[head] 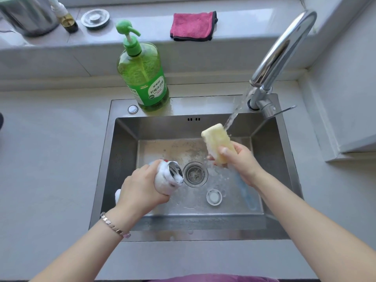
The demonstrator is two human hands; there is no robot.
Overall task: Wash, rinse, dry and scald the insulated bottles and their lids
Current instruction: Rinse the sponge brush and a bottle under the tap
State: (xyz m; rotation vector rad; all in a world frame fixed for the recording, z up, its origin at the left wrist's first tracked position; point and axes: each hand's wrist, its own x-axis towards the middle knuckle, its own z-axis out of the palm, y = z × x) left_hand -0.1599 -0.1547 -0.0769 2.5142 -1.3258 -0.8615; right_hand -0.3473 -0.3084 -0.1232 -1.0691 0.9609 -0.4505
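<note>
**A:** How did the left grip (142, 186) stand?

**B:** Its fingers were curled round the bottle (165, 185). It held the bottle low over the sink (126, 147), left of the drain (195, 174), with the open steel mouth turned right. The body was white with foam.

**A:** How would the bottle handle?

**B:** I judged it stiff and fairly light, but slippery under that lather. A full wrap round the middle of the body, as it was held, looked the safest hold. The rim was thin and wet.

**A:** And the right grip (240, 161)?

**B:** It was closed round the yellow sponge brush (218, 142), held in the stream from the tap (280, 49) at the far right of the sink. The blue handle ran toward the near side under the wrist.

**A:** Where was the bottle from there?

**B:** Apart from it, to the left and nearer, with the drain between them.

**A:** And the lid?

**B:** One lid (214, 197) lay on the sink floor, near and right of the drain, touched by neither grip. The green soap bottle (142, 76) stood on the far rim, with a pink cloth (193, 25) on the ledge beyond.
</note>
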